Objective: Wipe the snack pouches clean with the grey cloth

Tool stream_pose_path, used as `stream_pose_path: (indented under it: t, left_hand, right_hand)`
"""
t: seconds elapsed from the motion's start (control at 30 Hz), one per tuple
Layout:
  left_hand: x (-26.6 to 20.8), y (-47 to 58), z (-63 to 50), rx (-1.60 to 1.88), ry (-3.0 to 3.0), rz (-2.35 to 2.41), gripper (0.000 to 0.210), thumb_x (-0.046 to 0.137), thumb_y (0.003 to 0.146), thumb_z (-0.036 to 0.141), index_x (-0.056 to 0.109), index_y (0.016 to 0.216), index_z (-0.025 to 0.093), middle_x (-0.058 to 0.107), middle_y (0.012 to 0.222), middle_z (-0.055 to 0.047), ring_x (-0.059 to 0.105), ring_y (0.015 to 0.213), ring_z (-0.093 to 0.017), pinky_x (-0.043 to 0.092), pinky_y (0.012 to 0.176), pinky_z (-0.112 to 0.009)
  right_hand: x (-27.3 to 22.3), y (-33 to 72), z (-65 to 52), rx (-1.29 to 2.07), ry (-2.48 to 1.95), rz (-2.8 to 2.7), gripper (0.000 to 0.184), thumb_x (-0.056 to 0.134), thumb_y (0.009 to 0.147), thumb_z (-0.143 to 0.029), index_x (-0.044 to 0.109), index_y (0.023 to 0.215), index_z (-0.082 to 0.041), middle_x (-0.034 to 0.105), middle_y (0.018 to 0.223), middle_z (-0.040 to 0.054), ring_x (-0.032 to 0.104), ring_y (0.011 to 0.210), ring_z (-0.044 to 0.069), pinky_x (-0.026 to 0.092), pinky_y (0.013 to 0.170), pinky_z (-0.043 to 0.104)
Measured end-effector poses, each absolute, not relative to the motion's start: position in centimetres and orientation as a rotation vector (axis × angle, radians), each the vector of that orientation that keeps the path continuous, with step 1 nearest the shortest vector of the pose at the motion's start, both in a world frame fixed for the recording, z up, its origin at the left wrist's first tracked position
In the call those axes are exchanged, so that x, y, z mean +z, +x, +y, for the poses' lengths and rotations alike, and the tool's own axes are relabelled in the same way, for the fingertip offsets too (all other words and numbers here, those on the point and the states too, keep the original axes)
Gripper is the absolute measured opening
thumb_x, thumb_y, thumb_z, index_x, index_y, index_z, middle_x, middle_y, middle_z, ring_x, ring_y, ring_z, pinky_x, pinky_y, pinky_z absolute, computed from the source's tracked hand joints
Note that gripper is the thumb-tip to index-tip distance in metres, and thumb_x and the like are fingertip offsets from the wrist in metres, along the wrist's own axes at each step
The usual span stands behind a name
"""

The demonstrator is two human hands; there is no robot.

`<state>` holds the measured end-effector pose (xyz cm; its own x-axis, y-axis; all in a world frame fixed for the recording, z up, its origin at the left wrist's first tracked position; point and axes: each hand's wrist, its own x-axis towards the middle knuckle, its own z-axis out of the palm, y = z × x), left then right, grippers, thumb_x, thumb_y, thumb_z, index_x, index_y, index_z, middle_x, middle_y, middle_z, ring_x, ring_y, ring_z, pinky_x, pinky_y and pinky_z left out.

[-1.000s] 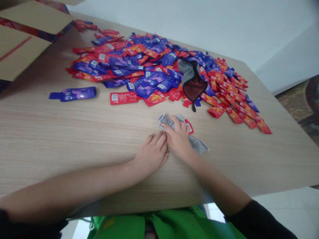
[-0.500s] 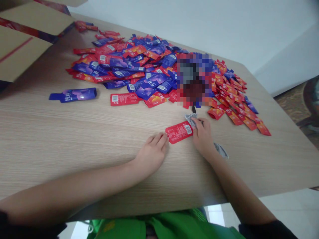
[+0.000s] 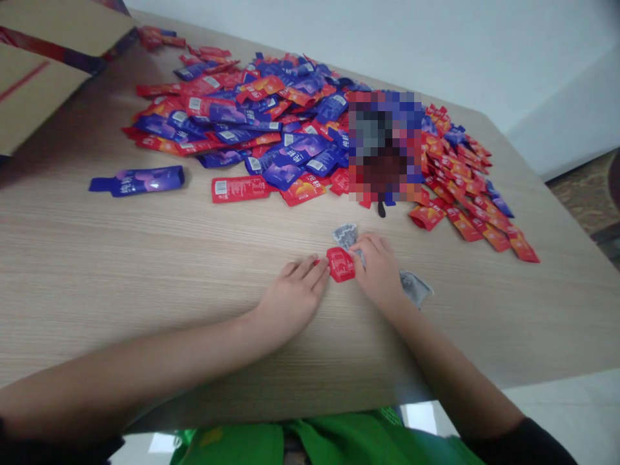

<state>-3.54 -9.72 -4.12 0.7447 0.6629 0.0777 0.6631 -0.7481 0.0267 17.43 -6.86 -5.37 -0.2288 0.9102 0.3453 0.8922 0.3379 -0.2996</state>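
A red sachet [image 3: 341, 265] lies flat on the wooden table, printed side up. The fingers of my left hand [image 3: 296, 290] press its left end down against the tabletop. Bunched under my right hand [image 3: 378, 268] is a grey cloth [image 3: 345, 236]; one end sticks out past the fingertips and another shows by the wrist. My right hand is closed on this cloth and rests over the sachet's right part, hiding the barcode end.
A large heap of red and blue sachets [image 3: 290, 158] spreads across the back of the table [image 3: 194, 258]. One blue sachet [image 3: 148, 181] lies apart at left. An open cardboard box [image 3: 43, 84] stands at the far left. A pixelated patch hides part of the heap.
My right hand has slid left along the sachet with the cloth, covering the barcode. My left hand stays on the left end. The view has shifted slightly.
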Motion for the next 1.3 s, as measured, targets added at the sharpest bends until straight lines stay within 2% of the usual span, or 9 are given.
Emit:
stream_pose_path:
  t: [0.37,0.5,0.6,0.7,0.83,1.13,1.2,1.3]
  left_hand:
    - [-4.4,-3.8,-9.4,-0.145,-2.911,-1.06,0.041,0.045,0.095,0.016,0.056,0.133,0.008,0.053,0.144,-0.014,0.051,0.13,-0.028,0.046,0.097,-0.039]
    - [-4.5,-3.7,-9.4,-0.154,-2.897,-1.05,0.043,0.044,0.095,0.016,0.054,0.135,0.007,0.051,0.145,-0.014,0.05,0.13,-0.028,0.045,0.097,-0.039]
    - [-4.5,-3.6,-9.4,-0.156,-2.879,-1.062,0.041,0.043,0.096,0.017,0.055,0.134,0.008,0.053,0.144,-0.014,0.05,0.13,-0.028,0.046,0.097,-0.039]
    - [-4.5,-3.5,-9.3,-0.145,-2.877,-1.067,0.04,0.042,0.097,0.016,0.056,0.134,0.009,0.054,0.143,-0.012,0.05,0.131,-0.027,0.046,0.097,-0.038]
    - [-4.3,-3.4,-9.3,-0.096,-2.879,-1.074,0.042,0.042,0.096,0.013,0.054,0.136,0.009,0.051,0.146,-0.012,0.051,0.13,-0.027,0.046,0.098,-0.038]
    - [-4.1,-3.3,-9.3,-0.066,-2.883,-1.092,0.041,0.044,0.094,0.012,0.057,0.133,0.008,0.051,0.146,-0.014,0.052,0.13,-0.028,0.047,0.095,-0.039]
    - [-4.2,-3.3,-9.3,-0.087,-2.879,-1.083,0.04,0.043,0.095,0.013,0.057,0.132,0.008,0.051,0.145,-0.014,0.052,0.129,-0.028,0.047,0.095,-0.039]
    - [-4.2,-3.4,-9.3,-0.12,-2.877,-1.076,0.04,0.044,0.095,0.014,0.056,0.133,0.008,0.054,0.142,-0.015,0.052,0.128,-0.028,0.047,0.095,-0.039]
  right_hand:
    - [-3.9,22.9,-6.2,0.112,-1.815,-1.877,0.008,0.049,0.083,-0.017,0.054,0.081,-0.023,0.06,0.088,0.0066,0.056,0.086,0.025,0.044,0.077,0.039]
    - [-2.1,19.8,-7.1,-0.033,-1.618,-1.788,0.013,0.049,0.089,-0.021,0.056,0.099,-0.023,0.061,0.097,0.0068,0.057,0.095,0.024,0.045,0.084,0.04]
    - [-2.6,16.5,-7.7,0.134,-1.432,-2.064,0.025,0.048,0.091,-0.02,0.056,0.115,-0.022,0.062,0.106,0.009,0.057,0.101,0.025,0.046,0.089,0.041]
    - [-4.2,15.3,-8.2,0.198,-1.416,-2.247,0.025,0.046,0.091,-0.016,0.061,0.11,-0.021,0.062,0.105,0.0102,0.056,0.1,0.026,0.047,0.088,0.042]
    - [-5.5,17.4,-8.6,0.08,-1.54,-2.167,0.021,0.046,0.091,-0.017,0.063,0.103,-0.02,0.061,0.101,0.0114,0.056,0.098,0.028,0.046,0.088,0.044]
    - [-4.7,22.5,-8.9,0.159,-1.802,-1.888,0.016,0.05,0.087,-0.022,0.064,0.094,-0.019,0.062,0.095,0.0105,0.059,0.088,0.026,0.048,0.081,0.042]
    - [-3.9,21.8,-9.1,0.126,-1.747,-1.868,0.015,0.05,0.087,-0.022,0.063,0.095,-0.02,0.062,0.095,0.0089,0.059,0.088,0.025,0.048,0.081,0.041]
    - [-3.2,19.2,-9.8,0.139,-1.539,-1.963,0.018,0.049,0.089,-0.02,0.063,0.1,-0.023,0.061,0.1,0.0083,0.058,0.096,0.024,0.047,0.087,0.041]
